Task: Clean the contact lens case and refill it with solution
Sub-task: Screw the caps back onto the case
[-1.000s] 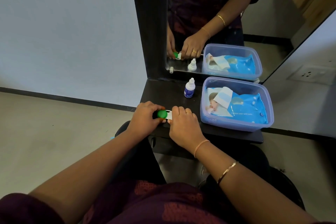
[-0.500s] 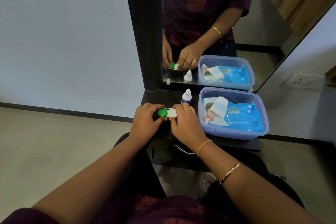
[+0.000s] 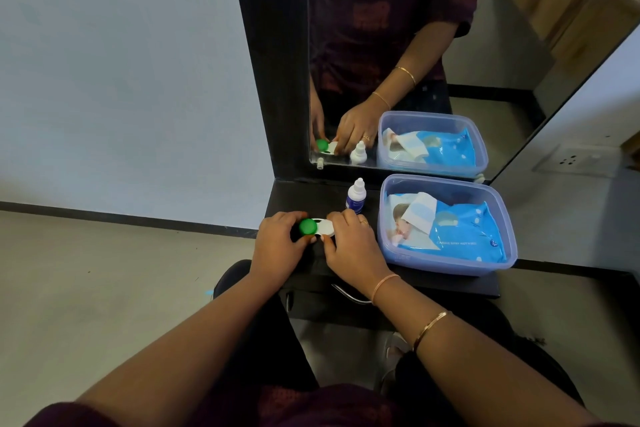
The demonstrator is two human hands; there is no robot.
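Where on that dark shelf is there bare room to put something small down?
Bare shelf lies behind the hands, between mirror frame and solution bottle. A thin strip runs in front of the tub. The front left is crowded: left hand grips the green cap, right hand holds the lens case.

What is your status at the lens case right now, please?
Left hand grips green cap. Right hand holds lens case. Solution bottle upright behind, not in the way.

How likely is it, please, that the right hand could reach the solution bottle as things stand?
Probably yes: the solution bottle stands upright just beyond the right hand, with nothing between them. That hand would first have to release the contact lens case it holds.
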